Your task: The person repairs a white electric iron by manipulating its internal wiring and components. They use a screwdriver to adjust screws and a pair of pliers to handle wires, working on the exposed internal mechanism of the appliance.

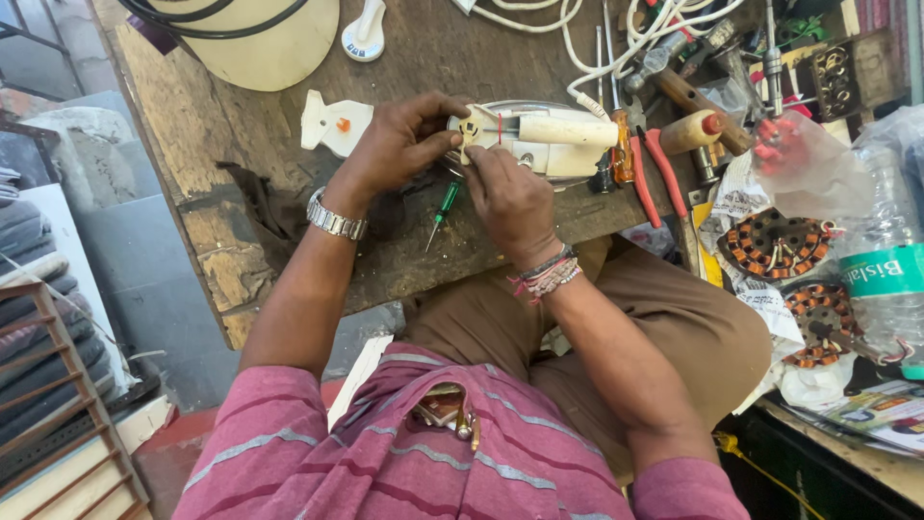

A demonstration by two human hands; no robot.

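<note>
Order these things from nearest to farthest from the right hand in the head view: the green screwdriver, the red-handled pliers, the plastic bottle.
1. Green screwdriver: just left of the right hand, on the wooden table.
2. Red-handled pliers: to the hand's right, on the table.
3. Plastic bottle: far right, at the picture's edge.

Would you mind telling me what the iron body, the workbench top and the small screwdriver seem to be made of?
Iron body under both hands: cream plastic, smooth and matte, with a shiny metal soleplate edge.
Workbench top: worn plywood or board, its surface layer peeling.
Small screwdriver: green translucent handle, probably plastic, with a thin metal shaft.
</note>
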